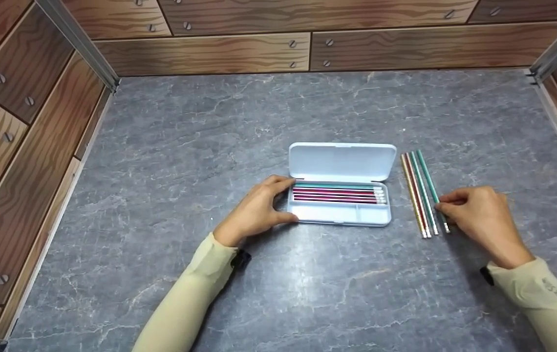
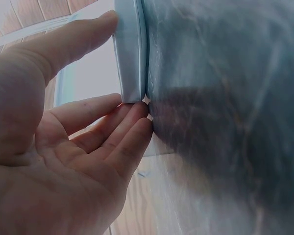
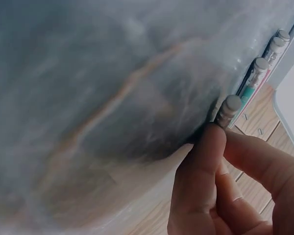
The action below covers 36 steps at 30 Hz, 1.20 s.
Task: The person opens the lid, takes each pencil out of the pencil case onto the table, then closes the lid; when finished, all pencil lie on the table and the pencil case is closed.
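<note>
Pinches the outermost green pencil (image 1: 427, 174), roughly crosswise right of the case (image 1: 327, 213), with the nearer right hand (image 1: 483, 215), and grips its left end (apparently thumb-to-fingers) with the left hand (image 1: 255, 209).

Right of the pencil case (image 1: 327, 213), the right hand (image 1: 482, 219) hides part of the outermost green pencil (image 1: 427, 173); left of it, the head view's bottom edge cuts off the left sleeve (image 1: 181, 303).

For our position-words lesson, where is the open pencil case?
In the head view, the pencil case lies right of centre on the tabletop, between the left hand at its left end and the loose pencils to its right.
</note>
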{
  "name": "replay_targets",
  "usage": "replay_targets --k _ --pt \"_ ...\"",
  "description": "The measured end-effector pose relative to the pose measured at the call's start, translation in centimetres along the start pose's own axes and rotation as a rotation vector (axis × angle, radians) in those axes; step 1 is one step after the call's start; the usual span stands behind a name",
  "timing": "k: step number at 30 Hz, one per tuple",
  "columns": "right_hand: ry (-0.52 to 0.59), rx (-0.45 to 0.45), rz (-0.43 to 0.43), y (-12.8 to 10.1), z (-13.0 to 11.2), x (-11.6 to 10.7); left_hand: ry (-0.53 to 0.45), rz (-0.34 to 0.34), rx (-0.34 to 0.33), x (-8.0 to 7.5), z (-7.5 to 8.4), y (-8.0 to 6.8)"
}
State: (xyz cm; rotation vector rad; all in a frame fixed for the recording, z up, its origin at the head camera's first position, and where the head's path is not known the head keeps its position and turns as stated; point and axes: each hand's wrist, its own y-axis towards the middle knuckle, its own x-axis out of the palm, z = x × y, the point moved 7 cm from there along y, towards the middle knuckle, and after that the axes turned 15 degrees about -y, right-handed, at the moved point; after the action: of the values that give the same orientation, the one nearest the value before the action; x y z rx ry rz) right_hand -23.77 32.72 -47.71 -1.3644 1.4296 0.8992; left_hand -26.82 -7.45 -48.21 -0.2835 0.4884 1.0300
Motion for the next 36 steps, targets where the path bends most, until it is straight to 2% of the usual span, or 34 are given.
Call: replay_targets --k 12,16,19,23,26,32,36 --pt "0.017 -0.013 0.018 0.1 -0.5 0.0 0.013 0.006 0.009 -0.1 0.0 0.0" --pt "-0.018 -0.02 0.065 0.0 -0.8 -0.8 0.009 0.001 0.01 0.0 -0.1 0.1" --pt "-0.03 -0.07 0.133 0.2 -2.1 -1.9 0.005 0.001 0.006 0.0 -0.2 0.1" --pt "0.002 -0.238 0.247 0.5 -5.3 -2.8 0.001 0.008 -0.007 -0.1 -0.2 -0.1" --pt "0.023 -0.399 0.294 0.6 -8.0 -2.3 -0.001 0.005 -0.008 0.0 -0.2 -0.2" --pt "-0.017 -0.677 0.241 0.7 -12.2 0.0 0.003 0.001 0.002 0.2 -0.2 -0.1" --pt "-0.126 -0.819 0.229 0.8 -14.2 1.0 0.004 0.005 0.014 -0.1 0.1 0.2"
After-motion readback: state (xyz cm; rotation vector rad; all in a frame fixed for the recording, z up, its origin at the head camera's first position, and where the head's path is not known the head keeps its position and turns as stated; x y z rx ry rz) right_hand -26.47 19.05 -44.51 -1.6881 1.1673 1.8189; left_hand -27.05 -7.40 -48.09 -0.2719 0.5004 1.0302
